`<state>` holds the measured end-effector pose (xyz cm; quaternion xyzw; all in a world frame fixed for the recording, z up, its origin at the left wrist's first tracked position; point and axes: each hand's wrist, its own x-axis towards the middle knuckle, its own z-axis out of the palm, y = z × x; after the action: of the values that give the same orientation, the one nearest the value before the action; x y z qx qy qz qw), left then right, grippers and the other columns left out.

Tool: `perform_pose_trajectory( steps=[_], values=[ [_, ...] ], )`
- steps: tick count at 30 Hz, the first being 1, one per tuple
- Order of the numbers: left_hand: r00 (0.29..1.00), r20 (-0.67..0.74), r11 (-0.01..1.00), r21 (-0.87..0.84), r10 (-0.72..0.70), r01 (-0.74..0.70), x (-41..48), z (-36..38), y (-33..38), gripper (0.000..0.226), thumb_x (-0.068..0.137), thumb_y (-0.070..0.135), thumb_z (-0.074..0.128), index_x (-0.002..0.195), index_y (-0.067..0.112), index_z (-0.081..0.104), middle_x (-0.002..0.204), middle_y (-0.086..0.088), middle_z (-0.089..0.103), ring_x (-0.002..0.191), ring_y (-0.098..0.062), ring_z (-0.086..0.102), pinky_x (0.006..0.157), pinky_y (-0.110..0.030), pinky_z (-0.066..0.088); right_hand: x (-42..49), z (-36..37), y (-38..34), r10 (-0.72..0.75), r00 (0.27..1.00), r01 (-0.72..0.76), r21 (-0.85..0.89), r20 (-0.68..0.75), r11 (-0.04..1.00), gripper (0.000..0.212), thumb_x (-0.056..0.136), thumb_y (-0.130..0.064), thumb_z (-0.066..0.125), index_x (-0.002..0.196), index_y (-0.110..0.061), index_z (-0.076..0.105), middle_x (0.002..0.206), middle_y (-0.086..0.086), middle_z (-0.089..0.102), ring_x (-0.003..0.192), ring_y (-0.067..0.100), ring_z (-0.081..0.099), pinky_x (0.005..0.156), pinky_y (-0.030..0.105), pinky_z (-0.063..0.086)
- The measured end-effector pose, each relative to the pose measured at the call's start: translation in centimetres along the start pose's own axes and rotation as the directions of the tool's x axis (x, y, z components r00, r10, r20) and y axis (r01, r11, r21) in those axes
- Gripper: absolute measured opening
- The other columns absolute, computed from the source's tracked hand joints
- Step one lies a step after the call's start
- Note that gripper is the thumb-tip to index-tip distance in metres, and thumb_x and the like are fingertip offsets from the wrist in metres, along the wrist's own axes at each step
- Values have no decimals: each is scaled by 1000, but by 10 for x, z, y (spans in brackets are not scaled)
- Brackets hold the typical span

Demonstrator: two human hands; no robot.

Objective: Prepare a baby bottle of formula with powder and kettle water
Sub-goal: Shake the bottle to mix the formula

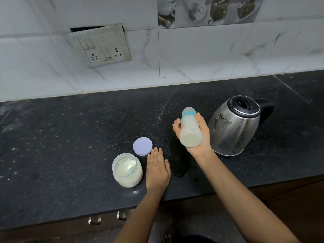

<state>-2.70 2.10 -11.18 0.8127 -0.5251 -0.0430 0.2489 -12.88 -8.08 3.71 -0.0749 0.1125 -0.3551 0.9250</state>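
My right hand (201, 135) grips a baby bottle (190, 128) above the black counter. The bottle is tilted, its teal-ringed cap pointing away from me, and it holds pale milky liquid. A steel kettle (235, 127) with a black lid and handle stands just right of the bottle. My left hand (157, 170) lies flat on the counter with straight fingers. An open jar of white powder (127, 170) stands to the left of that hand. The jar's lilac lid (142, 146) lies flat beyond the jar, next to my left fingertips.
The black stone counter (70, 137) runs along a white tiled wall. A switch and socket panel (101, 46) hangs on the wall at the back left. The counter's front edge lies near me, with drawer handles (107, 218) below it.
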Motion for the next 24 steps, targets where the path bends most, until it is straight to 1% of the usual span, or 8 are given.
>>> perform_pose_trajectory(
  steps=[2,4,9,12,14,17,21,24],
  values=[
    [1000,0,1000,-3,8,-8,-1,-1,1,58,92,30,26,134,-2,49,140,-21,48,135,-31,41,116,-41,24,-2,-12,-1,84,994,-83,-17,75,996,91,56,-23,91,131,-7,41,116,21,58,76,28,66,58,37,59],
    [1000,-1,1000,-9,6,-6,-1,-1,0,58,92,30,26,134,-2,49,140,-21,48,135,-31,41,115,-41,23,-3,-18,-1,122,986,-97,-202,112,975,82,67,-29,84,131,-9,37,111,16,64,67,23,63,55,32,57],
    [1000,16,1000,-6,-5,5,0,-2,1,59,92,31,26,135,-1,49,141,-20,48,135,-30,40,116,-39,20,1,-20,5,9,995,-29,-194,-102,981,46,68,-26,80,104,-3,64,94,12,65,69,21,65,61,33,59],
    [1000,15,1000,-14,2,-2,0,-2,0,59,92,31,25,135,-1,49,141,-20,48,135,-30,40,116,-39,20,-7,-28,10,94,995,-81,-290,32,954,60,73,-26,77,120,-6,45,100,11,59,66,19,60,56,30,53],
    [1000,18,1000,-12,-3,4,0,-2,0,59,92,31,25,135,-1,49,141,-20,48,136,-30,40,116,-38,20,-4,-28,11,92,995,-77,-318,33,945,60,70,-25,77,119,-6,48,100,11,60,66,19,59,56,31,54],
    [1000,21,1000,-23,-11,12,-1,-2,1,59,92,32,24,136,-1,48,142,-20,46,136,-29,38,116,-38,19,-1,-34,8,51,997,-60,-176,-59,983,57,71,-23,78,116,-4,51,96,14,63,70,22,64,61,32,57],
    [1000,29,1000,-27,-5,6,0,-3,1,60,92,32,23,137,0,47,143,-19,45,137,-29,37,117,-37,18,-2,-33,10,86,996,-75,-324,19,943,65,64,-27,82,116,-5,50,95,12,61,60,18,58,52,29,53],
    [999,33,999,-37,-18,20,-1,-3,1,61,92,33,22,137,0,46,144,-19,44,138,-29,36,117,-37,16,2,-32,10,18,996,-31,-138,-89,990,64,60,-20,85,114,-6,53,99,14,63,72,22,64,62,32,58]
  ],
)
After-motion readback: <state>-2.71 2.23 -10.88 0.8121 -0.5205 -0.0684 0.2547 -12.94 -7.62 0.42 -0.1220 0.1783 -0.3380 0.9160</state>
